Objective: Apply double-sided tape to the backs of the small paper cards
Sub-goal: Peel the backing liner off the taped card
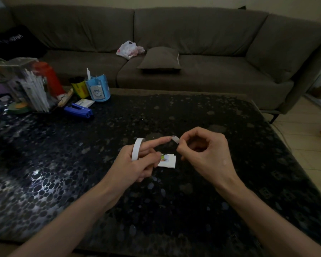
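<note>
Your right hand (pixel 202 154) pinches the strip (pixel 175 139), left hand (pixel 135 166) grips the roll (pixel 137 148), forefinger (pixel 159 143) at the strip: it may cling to skin or curl before reaching the cards (pixel 168 160).

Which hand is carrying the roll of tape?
The left hand: the white tape roll is looped round its fingers, while the right hand only pinches a short strip of tape.

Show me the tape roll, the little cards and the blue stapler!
tape roll (pixel 136 147): head view, white band.
little cards (pixel 170 161): head view, top card's white part.
blue stapler (pixel 78 110): head view, its middle.
</note>
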A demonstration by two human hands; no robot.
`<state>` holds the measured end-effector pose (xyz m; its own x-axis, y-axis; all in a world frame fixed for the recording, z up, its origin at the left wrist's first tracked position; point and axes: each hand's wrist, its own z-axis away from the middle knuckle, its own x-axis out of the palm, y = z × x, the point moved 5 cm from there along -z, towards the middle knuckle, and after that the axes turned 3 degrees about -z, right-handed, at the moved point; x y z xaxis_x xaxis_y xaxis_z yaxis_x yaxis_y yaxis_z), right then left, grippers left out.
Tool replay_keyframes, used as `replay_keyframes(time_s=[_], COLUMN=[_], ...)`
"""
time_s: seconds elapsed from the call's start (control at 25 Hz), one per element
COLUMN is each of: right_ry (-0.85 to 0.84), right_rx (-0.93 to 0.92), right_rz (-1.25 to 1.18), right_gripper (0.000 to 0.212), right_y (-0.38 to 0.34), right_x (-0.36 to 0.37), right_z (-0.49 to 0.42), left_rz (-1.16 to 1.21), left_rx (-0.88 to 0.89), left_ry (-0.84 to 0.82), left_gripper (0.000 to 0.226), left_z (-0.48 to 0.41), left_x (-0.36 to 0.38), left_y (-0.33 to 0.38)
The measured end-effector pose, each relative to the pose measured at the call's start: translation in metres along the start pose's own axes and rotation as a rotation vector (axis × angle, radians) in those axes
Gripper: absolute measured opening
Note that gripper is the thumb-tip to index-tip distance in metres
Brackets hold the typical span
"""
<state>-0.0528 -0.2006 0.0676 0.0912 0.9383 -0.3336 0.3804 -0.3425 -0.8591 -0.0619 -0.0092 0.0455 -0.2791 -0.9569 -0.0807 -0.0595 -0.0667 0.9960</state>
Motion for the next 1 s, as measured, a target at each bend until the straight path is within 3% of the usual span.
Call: replay_keyframes(time_s=[0.56, 0.84, 1.0], right_ry=[0.014, -0.161, -0.268], right_rx=[0.068, 0.472, 0.516], right_rz=[0.106, 0.61, 0.832], right_gripper=[0.009, 0.011, 0.022], right_y=[0.013, 0.083, 0.104], right_x=[-0.004, -0.037, -0.04], right_z=[0.0, -0.009, -0.004], left_rz=[0.039, 0.029, 0.026], left_rx=[-0.009, -0.055, -0.071], left_ry=[-0.004, 0.054, 0.063], left_gripper=[0.034, 0.039, 0.038], left_z=[-0.006, -0.006, -0.006], left_x=[-0.006, -0.005, -0.006], left_y=[-0.013, -0.016, -0.018])
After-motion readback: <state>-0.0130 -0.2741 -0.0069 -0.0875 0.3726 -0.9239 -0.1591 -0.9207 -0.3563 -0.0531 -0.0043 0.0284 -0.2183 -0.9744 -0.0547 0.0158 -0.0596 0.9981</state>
